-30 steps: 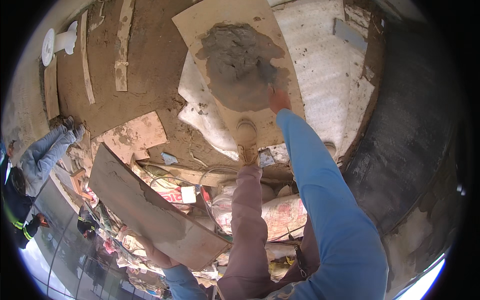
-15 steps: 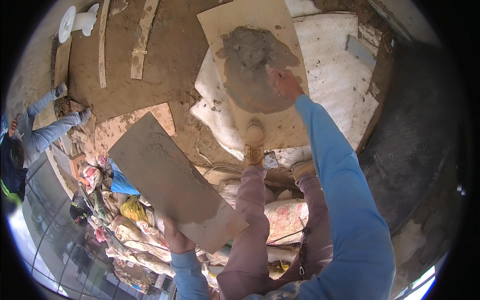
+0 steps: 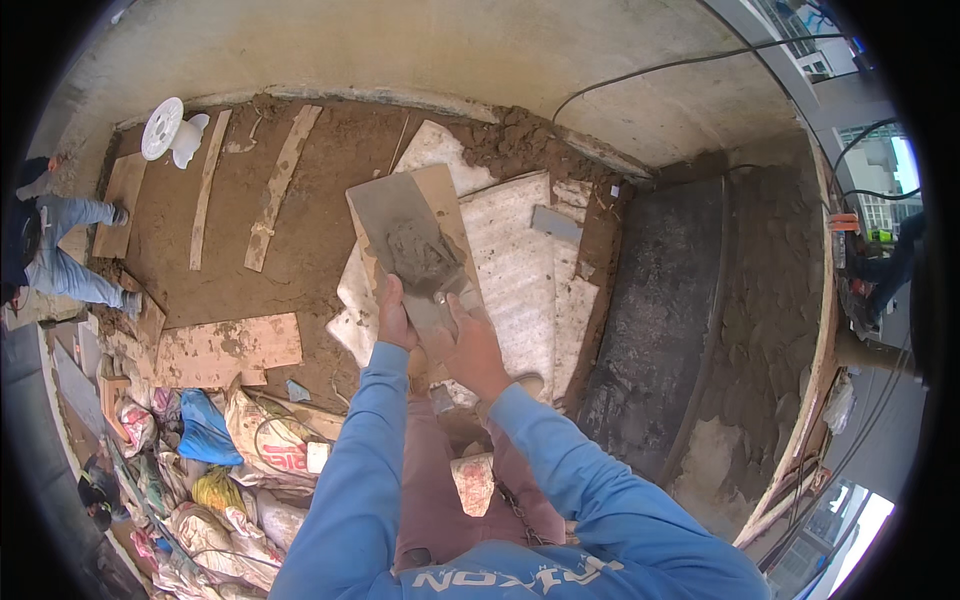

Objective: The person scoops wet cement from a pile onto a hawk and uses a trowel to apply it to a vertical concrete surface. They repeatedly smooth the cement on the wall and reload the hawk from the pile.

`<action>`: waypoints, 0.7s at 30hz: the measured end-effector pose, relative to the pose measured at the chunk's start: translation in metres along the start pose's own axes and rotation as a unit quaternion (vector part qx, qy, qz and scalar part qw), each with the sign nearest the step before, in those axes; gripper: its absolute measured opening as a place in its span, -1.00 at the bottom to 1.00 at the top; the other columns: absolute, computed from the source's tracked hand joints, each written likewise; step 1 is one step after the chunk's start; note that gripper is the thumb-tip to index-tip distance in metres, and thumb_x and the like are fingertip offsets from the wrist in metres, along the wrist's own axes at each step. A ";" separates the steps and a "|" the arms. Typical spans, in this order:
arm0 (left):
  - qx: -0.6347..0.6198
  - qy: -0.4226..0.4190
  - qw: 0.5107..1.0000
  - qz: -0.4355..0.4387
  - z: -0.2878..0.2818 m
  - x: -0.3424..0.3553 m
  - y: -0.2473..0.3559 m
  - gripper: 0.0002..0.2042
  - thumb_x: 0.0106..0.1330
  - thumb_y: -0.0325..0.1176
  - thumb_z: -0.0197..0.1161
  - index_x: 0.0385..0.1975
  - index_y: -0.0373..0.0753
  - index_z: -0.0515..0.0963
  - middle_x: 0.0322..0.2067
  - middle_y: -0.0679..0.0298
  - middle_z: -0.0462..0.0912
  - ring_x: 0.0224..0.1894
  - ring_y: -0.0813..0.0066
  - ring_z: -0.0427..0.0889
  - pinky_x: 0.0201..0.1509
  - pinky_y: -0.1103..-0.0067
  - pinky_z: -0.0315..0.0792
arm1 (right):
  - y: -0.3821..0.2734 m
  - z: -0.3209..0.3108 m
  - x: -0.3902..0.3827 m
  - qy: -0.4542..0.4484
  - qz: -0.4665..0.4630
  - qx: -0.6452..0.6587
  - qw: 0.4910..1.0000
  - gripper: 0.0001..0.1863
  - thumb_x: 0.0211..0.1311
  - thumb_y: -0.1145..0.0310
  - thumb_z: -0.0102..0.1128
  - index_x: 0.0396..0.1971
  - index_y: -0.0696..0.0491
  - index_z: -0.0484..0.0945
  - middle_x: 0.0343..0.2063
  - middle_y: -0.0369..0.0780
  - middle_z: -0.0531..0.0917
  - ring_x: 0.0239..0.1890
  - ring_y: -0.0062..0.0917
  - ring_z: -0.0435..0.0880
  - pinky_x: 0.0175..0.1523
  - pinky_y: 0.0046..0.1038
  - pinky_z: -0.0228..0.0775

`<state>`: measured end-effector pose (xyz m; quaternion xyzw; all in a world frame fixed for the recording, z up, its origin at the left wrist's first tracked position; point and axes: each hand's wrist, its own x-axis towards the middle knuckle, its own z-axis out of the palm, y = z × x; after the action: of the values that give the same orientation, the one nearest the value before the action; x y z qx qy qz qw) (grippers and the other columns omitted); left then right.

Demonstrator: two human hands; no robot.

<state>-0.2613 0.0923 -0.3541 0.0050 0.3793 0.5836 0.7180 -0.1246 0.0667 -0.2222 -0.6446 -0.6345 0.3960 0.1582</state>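
Observation:
My left hand [image 3: 395, 317] grips the left edge of a flat grey mortar board [image 3: 378, 205], held out in front of me above the ground. A heap of wet grey mortar [image 3: 418, 252] lies on the board's middle. My right hand [image 3: 476, 350] is closed at the board's near right side, around what looks like a trowel [image 3: 440, 297]. Only a small shiny part of that tool shows; its blade is hidden by mortar and fingers. Below the held board lies a brown sheet [image 3: 440, 190], mostly covered from view.
White mud-spotted slabs [image 3: 510, 260] lie under the brown sheet. A dark panel [image 3: 650, 330] is at right, a concrete wall [image 3: 400, 50] behind. Planks [image 3: 278, 190] and a white spool [image 3: 165, 130] lie far left. Sacks [image 3: 270, 430] pile near left; another person's legs [image 3: 75, 245] show at left.
The mortar board has swung from my lower left to in front of me and now carries a mortar heap. My right hand has come in beside the left. The view has tilted up toward the wall.

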 end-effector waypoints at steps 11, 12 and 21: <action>-0.015 -0.161 0.987 -0.025 0.234 -0.148 0.067 -0.39 0.52 0.15 -0.14 0.36 -0.17 0.23 0.24 0.14 0.44 0.22 0.17 0.50 0.27 0.22 0.44 | -0.115 -0.238 -0.167 0.098 -0.107 0.048 0.988 -0.41 0.22 0.40 0.21 0.28 0.13 0.39 -0.09 0.10 0.60 -0.13 0.03 0.61 0.00 -0.18 0.47; -0.006 -0.182 0.983 -0.038 0.251 -0.163 0.078 -0.40 0.52 0.14 -0.14 0.36 -0.18 0.24 0.24 0.15 0.44 0.22 0.18 0.50 0.27 0.21 0.44 | -0.118 -0.263 -0.177 0.075 -0.101 0.060 0.990 -0.42 0.20 0.42 0.24 0.26 0.13 0.41 -0.09 0.08 0.61 -0.13 0.01 0.61 0.00 -0.21 0.48; 0.080 -0.270 0.943 -0.176 0.373 -0.267 0.077 -0.47 0.53 0.08 -0.06 0.21 -0.26 0.38 0.06 0.20 0.57 -0.01 0.34 0.62 0.07 0.39 0.55 | -0.011 -0.393 -0.184 0.242 -0.312 -0.072 0.916 -0.63 0.02 0.53 0.25 -0.08 0.16 0.55 -0.33 -0.09 0.55 -0.30 -0.13 0.61 -0.22 -0.26 0.49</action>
<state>-0.1288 0.0550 0.0901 0.1528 0.2121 0.3921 0.8820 0.1696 0.0119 0.0926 -0.4998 -0.7723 0.1116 0.3759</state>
